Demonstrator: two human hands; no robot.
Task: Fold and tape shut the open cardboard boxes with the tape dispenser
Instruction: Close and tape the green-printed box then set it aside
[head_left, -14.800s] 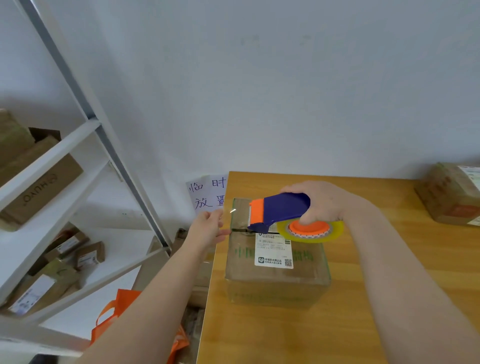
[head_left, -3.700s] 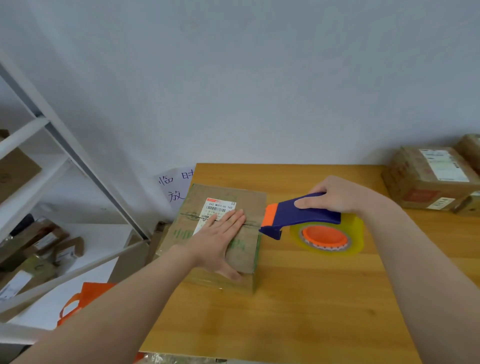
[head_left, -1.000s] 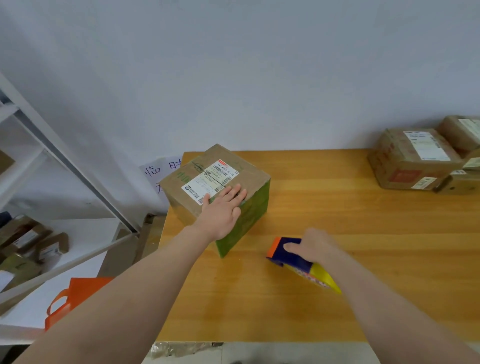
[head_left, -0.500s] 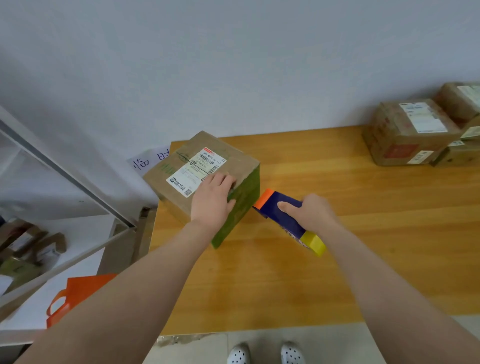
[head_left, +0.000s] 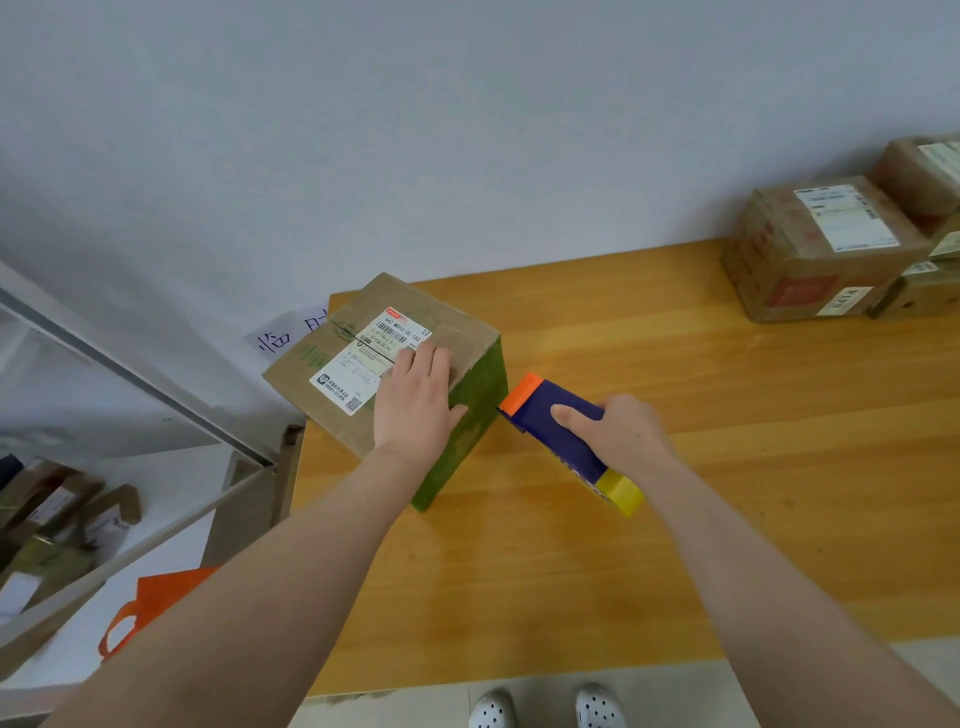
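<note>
Left hand (head_left: 415, 402) flat on cardboard box (head_left: 387, 371) at desk's (head_left: 727, 415) 10 o'clock corner, pinning it. Right hand (head_left: 618, 434), grip wrapped around tape dispenser (head_left: 566, 439), orange nose against box's green side, likely to start a strip there.

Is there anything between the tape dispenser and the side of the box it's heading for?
Nothing visible. The blue and orange tape dispenser in the right hand has its orange nose at the brown cardboard box's green side.

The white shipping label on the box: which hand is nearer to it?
Left. The left hand lies flat on the box, its fingers touching the shipping label. The right hand holds the tape dispenser beside the box.
</note>
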